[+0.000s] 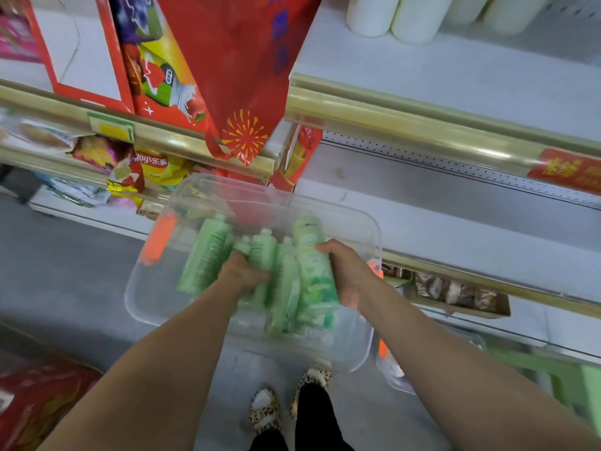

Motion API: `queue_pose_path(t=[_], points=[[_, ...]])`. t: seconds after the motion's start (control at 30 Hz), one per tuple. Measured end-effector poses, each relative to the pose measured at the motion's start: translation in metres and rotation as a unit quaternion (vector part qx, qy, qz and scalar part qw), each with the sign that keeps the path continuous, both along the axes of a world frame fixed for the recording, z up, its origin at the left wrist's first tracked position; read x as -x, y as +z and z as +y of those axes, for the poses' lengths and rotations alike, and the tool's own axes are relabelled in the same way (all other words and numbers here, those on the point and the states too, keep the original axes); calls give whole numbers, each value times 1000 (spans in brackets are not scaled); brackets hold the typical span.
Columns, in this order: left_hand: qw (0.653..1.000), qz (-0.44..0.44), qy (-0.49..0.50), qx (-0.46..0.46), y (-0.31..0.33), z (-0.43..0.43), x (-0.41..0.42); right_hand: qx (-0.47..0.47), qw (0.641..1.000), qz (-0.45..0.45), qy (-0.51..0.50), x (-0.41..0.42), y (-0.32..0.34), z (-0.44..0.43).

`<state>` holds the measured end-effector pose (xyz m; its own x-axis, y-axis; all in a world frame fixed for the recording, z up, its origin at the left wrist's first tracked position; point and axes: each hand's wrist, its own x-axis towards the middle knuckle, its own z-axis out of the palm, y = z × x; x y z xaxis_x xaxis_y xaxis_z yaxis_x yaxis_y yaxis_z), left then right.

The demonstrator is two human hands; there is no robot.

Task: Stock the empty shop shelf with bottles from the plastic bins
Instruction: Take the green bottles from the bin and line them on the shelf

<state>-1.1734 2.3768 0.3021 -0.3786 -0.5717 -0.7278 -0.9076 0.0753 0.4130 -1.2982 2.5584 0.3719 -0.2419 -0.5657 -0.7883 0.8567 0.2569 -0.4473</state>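
Observation:
A clear plastic bin (351, 219) with orange clips stands in front of me, holding several green bottles lying on their sides. My left hand (242, 271) reaches into the bin and grips a green bottle (261, 249) near its cap. My right hand (346, 271) holds a taller green bottle (312, 252), fingers curled round its body. The bare white shelf (455, 219) runs to the right, just behind the bin, under a gold rail (406, 125).
Red gift boxes (162, 76) and a red bag (240, 60) fill the upper shelf at left, with chip bags (153, 164) below them. White bottles (419, 17) stand at the top right. A second clear bin (393, 369) sits low on the right. My feet (286, 405) are on the grey floor.

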Motion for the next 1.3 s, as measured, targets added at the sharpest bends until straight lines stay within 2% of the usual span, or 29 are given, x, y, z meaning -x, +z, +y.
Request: queue_pose_path(t=[0.07, 0.2, 0.37, 0.5, 0.6, 0.87, 1.1, 1.3], points=[[988, 49, 92, -118, 6, -2, -6, 3, 1000, 7, 15, -3, 2, 1], [928, 114, 208, -287, 32, -4, -17, 16, 999, 44, 28, -8, 15, 2], [886, 235, 202, -346, 68, -2, -32, 34, 995, 87, 20, -14, 43, 2], [834, 326, 195, -400, 99, 13, -44, 59, 990, 130, -1, -21, 75, 11], [806, 380, 173, -418, 125, 27, -44, 82, 981, 176, -18, -24, 100, 20], [782, 472, 84, -398, 208, 49, -17, 145, 945, 289, -45, -17, 181, 41], [736, 528, -2, -423, 264, 68, 24, 206, 916, 332, -92, 20, 237, 52], [743, 551, -22, -380, 312, 80, 95, 230, 897, 359, -114, 77, 272, 61]])
